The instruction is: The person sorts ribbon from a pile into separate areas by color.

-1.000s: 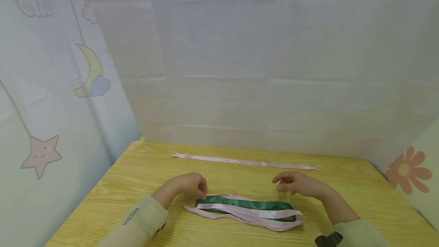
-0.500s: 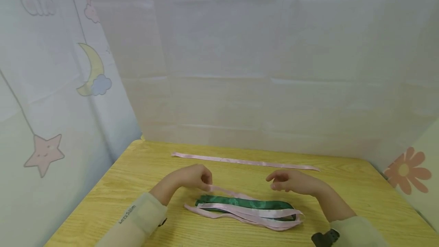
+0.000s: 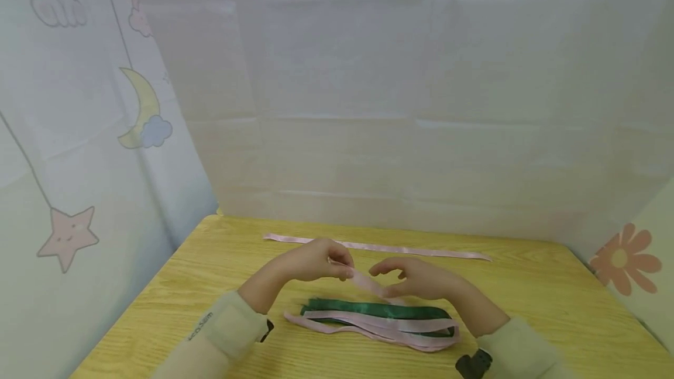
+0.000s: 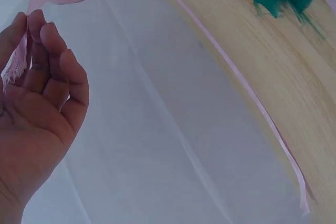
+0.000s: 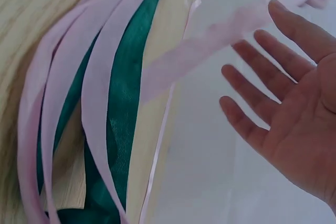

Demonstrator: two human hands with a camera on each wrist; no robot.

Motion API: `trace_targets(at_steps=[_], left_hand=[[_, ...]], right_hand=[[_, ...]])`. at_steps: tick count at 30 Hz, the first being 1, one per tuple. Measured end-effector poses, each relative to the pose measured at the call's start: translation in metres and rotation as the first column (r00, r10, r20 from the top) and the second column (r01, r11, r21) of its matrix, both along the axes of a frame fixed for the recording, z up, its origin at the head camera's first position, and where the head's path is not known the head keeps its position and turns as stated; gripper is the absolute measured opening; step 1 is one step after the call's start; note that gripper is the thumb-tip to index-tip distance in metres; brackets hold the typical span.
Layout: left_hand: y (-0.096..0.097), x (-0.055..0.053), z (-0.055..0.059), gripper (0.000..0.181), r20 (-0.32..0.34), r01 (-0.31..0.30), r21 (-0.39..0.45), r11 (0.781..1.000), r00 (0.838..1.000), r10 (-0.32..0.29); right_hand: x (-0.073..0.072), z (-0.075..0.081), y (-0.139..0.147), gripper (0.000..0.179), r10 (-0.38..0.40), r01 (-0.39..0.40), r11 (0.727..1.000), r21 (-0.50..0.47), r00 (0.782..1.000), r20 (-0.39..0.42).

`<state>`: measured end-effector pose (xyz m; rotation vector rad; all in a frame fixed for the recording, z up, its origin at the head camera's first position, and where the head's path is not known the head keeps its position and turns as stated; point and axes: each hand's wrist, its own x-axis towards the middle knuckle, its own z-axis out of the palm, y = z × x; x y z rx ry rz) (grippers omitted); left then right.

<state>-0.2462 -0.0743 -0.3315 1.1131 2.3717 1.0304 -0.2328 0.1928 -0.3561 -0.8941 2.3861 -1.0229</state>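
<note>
Between its thumb and fingertips my left hand (image 3: 318,260) pinches a pink satin ribbon (image 3: 365,281) near one end. A short frayed tail (image 4: 17,66) hangs below the pinch in the left wrist view. From there the ribbon slopes down to the right, toward the bundle. My right hand (image 3: 423,279) is close to this ribbon, its fingers spread apart in the right wrist view; whether it touches the ribbon I cannot tell. Below both hands lies a loose bundle of folded green ribbon (image 3: 368,308) and pink ribbons (image 3: 400,324), stretched left to right.
Farther back, a single pink ribbon (image 3: 416,250) lies almost straight across the yellow wooden table (image 3: 526,309). A pale sheet (image 3: 337,104) hangs behind the table. Printed curtains flank it, with a moon (image 3: 142,101) and star on the left.
My left hand has lifted one pink ribbon end off the bundle, rising and moving right. My right hand has shifted left toward it. The rest of the bundle lies nearly as before.
</note>
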Motion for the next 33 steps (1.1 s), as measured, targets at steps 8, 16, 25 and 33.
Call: trace_targets(at_steps=[8,16,25,33], left_hand=[[0.003,0.004,0.013,0.012,0.019,-0.026,0.088,0.996,1.0,0.024],[-0.012,-0.001,0.02,0.019,0.045,-0.096,0.164,0.982,0.995,0.09],[-0.034,-0.009,0.028,0.02,0.034,-0.15,0.291,0.945,0.989,0.146],[-0.051,-0.016,0.025,0.024,0.055,-0.22,0.327,0.919,0.975,0.214]], right_hand=[[-0.002,-0.003,0.001,0.015,-0.019,0.015,0.997,-0.077,0.999,-0.05],[-0.003,-0.006,0.032,0.02,-0.063,0.062,0.992,-0.11,0.998,-0.006],[0.004,-0.01,0.064,0.025,-0.077,0.075,0.99,-0.119,0.997,-0.019],[0.023,-0.01,0.079,0.026,-0.013,0.023,0.988,-0.153,0.998,0.067]])
